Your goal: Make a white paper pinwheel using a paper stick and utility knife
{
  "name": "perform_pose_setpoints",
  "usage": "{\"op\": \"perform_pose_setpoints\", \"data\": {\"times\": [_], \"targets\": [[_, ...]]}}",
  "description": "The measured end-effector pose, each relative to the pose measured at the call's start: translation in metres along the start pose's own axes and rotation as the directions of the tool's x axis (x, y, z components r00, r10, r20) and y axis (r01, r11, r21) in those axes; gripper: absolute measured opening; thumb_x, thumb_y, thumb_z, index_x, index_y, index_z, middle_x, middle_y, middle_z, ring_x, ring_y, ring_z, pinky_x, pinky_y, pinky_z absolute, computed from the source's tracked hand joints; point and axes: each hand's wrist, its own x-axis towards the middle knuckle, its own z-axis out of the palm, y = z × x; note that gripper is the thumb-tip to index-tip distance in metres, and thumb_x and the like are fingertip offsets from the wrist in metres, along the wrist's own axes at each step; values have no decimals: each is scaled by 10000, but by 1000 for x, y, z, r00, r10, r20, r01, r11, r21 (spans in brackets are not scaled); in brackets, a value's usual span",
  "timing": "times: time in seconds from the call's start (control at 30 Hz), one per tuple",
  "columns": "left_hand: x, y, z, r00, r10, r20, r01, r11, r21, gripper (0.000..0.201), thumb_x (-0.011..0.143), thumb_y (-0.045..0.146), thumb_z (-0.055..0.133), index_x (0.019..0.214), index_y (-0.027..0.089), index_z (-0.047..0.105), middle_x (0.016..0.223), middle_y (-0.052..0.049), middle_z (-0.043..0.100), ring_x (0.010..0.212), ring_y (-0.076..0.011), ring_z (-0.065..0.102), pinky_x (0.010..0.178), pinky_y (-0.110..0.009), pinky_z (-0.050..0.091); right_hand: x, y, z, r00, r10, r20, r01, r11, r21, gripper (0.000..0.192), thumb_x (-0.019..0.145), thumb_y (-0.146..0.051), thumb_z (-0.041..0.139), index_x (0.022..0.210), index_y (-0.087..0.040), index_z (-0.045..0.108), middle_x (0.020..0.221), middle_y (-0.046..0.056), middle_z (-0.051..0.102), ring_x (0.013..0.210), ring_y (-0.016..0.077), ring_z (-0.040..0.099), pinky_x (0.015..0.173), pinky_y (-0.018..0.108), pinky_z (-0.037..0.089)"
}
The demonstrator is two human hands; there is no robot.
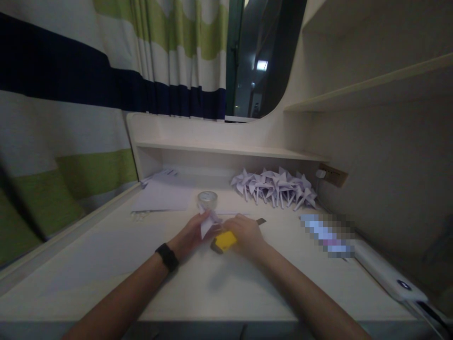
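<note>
A folded white paper pinwheel point(208, 225) is pinched in my left hand point(193, 231), over the middle of the desk. My right hand point(246, 231) is wrapped round a yellow utility knife point(225, 241), close beside the pinwheel. The knife's bare blade sticks out past the knuckles to the right. My right fingertips come near the pinwheel's edge; whether they touch it I cannot tell. Just behind the left hand lies a roll of clear tape point(207, 199).
Many finished paper pinwheels point(274, 186) are piled at the back right. Paper sheets point(163, 193) lie back left, with small white pieces point(140, 216) in front. A phone with a blurred screen point(326, 235) and a white power strip point(387, 271) line the right side. A shelf point(226, 150) overhangs the back.
</note>
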Motion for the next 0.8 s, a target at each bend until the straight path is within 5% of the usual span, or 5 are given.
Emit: {"op": "perform_pose_setpoints", "data": {"times": [0.2,0.43,0.6,0.8], "targets": [[4,-5,0,999,6,-32,-15,947,-321,414,821,548,615,940,152,628,951,-89,692,866,-223,648,814,-349,515,-1,0,5,993,-49,-107,50,999,0,325,690,-188,588,1012,-168,637,980,90,720,826,236,621,754,337,487],[6,-12,-5,1000,14,-8,-16,926,-377,317,740,259,747,1019,129,667,1015,-97,712,871,-225,661,804,-338,503,-2,4,8,990,-9,-144,6,1000,-24,258,720,-202,612,973,-173,650,915,75,727,789,217,625,733,311,484],[5,-15,-8,999,-18,34,29,928,-371,412,703,222,763,1081,94,666,1048,-155,709,850,-259,679,796,-384,514,-2,5,-1,968,162,-190,-185,977,-108,270,673,-147,580,921,-163,684,827,82,722,748,223,624,684,302,463],[5,-16,-8,997,-68,41,79,922,-378,432,688,230,776,1077,77,667,1026,-181,710,796,-261,690,747,-379,523,0,15,-15,890,414,-190,-446,877,-178,327,682,-114,531,951,-179,706,847,79,723,793,217,635,719,286,428]]}}
